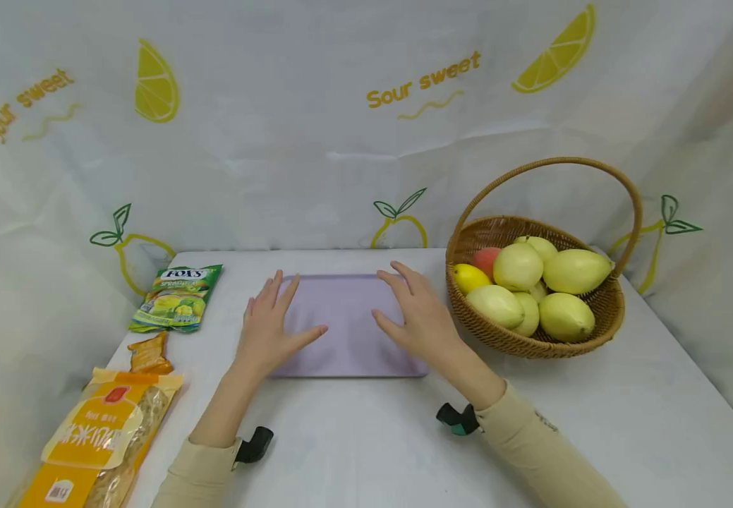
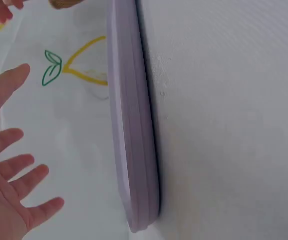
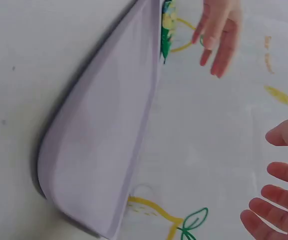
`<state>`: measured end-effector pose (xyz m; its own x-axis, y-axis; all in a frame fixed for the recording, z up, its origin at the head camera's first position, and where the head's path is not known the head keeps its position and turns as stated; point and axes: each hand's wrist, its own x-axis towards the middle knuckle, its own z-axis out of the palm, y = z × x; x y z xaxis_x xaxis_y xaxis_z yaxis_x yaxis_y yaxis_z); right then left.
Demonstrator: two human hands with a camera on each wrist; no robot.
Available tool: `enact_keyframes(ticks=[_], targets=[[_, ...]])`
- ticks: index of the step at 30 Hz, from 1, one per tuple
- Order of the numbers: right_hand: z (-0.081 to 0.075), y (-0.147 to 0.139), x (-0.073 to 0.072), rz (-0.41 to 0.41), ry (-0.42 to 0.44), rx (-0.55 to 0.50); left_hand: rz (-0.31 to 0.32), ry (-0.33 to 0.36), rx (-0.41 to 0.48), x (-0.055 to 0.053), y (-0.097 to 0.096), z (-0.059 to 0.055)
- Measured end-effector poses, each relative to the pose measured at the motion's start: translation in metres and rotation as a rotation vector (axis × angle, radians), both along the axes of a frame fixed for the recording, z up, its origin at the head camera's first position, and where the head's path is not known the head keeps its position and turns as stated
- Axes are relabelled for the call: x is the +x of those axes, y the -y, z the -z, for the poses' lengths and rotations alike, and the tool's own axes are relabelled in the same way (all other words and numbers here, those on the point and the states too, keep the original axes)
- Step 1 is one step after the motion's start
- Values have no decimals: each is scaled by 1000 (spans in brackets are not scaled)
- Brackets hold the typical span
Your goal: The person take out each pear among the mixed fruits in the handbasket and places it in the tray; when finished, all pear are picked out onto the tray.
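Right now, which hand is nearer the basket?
The right hand hovers over the right end of the tray, beside the basket; the left hand is farther, at the left end.

The tray (image 1: 348, 328) is plain lilac; the basket (image 1: 506, 343) at its three o'clock, woven brown; the white backdrop (image 1: 277, 162), printed with yellow lemon slices (image 1: 156, 92).

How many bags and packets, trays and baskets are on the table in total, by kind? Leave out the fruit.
Bags and packets: 3 (green FOX'S bag, small orange packet, large orange-and-clear bag)
Trays: 1 (lilac tray)
Baskets: 1 (wicker basket)
Total: 5
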<state>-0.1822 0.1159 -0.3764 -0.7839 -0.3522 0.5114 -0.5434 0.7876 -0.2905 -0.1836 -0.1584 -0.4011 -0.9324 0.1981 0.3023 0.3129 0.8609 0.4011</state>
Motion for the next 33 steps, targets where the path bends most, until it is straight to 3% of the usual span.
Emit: enact_keyframes(ticks=[5, 8, 16, 22, 26, 33], targets=[[-32, -37, 16, -74, -72, -71, 129, 28, 250, 12, 17, 5], [-47, -64, 19, -62, -16, -66, 181, 63, 308, 13, 27, 10], [-65, -127, 17, 0, 231, -11, 191, 290, 276, 11, 48, 23], [-68, -145, 14, -5, 392, 88, 159, 445, 245, 13, 56, 30], [-68, -148, 12, -21, 462, 101, 161, 495, 221, 13, 58, 34], [-70, -153, 7, -67, 568, 142, 194, 516, 214, 12, 59, 43]])
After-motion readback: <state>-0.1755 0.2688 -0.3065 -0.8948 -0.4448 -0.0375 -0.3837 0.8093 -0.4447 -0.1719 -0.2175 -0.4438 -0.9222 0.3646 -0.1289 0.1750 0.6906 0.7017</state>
